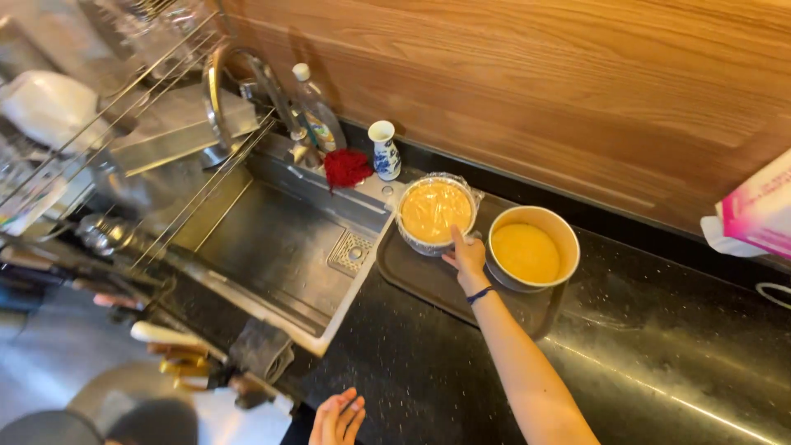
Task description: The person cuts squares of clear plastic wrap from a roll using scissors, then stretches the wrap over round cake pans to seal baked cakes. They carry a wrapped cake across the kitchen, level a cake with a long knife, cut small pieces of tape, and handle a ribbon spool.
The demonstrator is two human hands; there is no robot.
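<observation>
My right hand [466, 257] reaches out over a dark tray [420, 284] on the black counter. Its index finger lies on the near rim of a glass bowl [432, 210] covered with clear film and filled with yellow liquid. The other fingers are loosely curled and grip nothing. A blue band sits on the wrist. Just right of the hand, on the same tray, stands a tan round bowl [532, 251] holding more yellow liquid. My left hand [338, 418] hovers at the bottom edge, fingers apart and holding nothing.
A steel sink [280, 239] with a curved faucet [239, 78] lies left of the tray. Behind it stand a bottle [317, 115], a red scrubber [346, 167] and a small blue-and-white vase [384, 150]. A dish rack [99, 107] is far left, a pink-and-white package [762, 210] far right.
</observation>
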